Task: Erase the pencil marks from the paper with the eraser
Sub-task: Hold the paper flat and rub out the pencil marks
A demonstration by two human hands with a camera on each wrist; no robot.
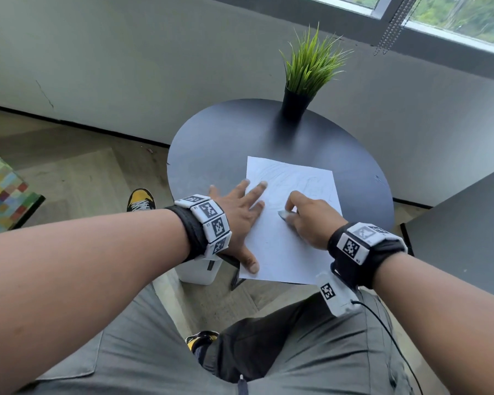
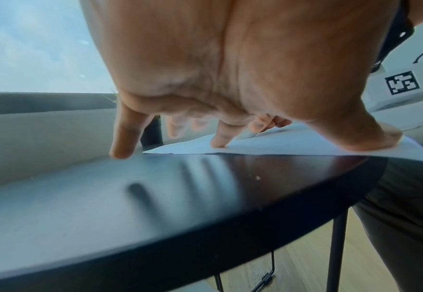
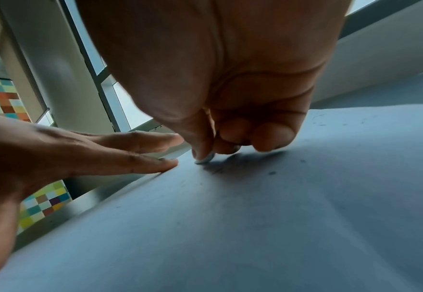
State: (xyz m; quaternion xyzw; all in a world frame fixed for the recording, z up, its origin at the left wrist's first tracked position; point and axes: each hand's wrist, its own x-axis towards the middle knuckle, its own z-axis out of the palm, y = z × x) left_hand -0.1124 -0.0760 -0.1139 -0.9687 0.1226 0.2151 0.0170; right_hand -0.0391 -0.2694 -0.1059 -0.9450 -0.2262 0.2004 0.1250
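A white sheet of paper (image 1: 280, 246) lies on the round black table (image 1: 211, 143), with faint pencil lines on its far half. My left hand (image 1: 240, 212) lies flat with spread fingers on the paper's left edge, thumb near the front corner. My right hand (image 1: 305, 218) pinches a small pale eraser (image 1: 284, 214) and holds it down on the middle of the sheet. In the right wrist view the eraser (image 3: 204, 159) touches the paper (image 3: 255, 227) under the thumb. The left wrist view shows my left hand's fingertips (image 2: 218, 143) pressing the paper (image 2: 280, 146).
A potted grass plant (image 1: 303, 81) stands at the table's far edge. A grey surface (image 1: 468, 229) sits to the right, and a colourful chequered seat (image 1: 3, 189) to the left. A white box (image 1: 197, 270) sits below the table by my knee.
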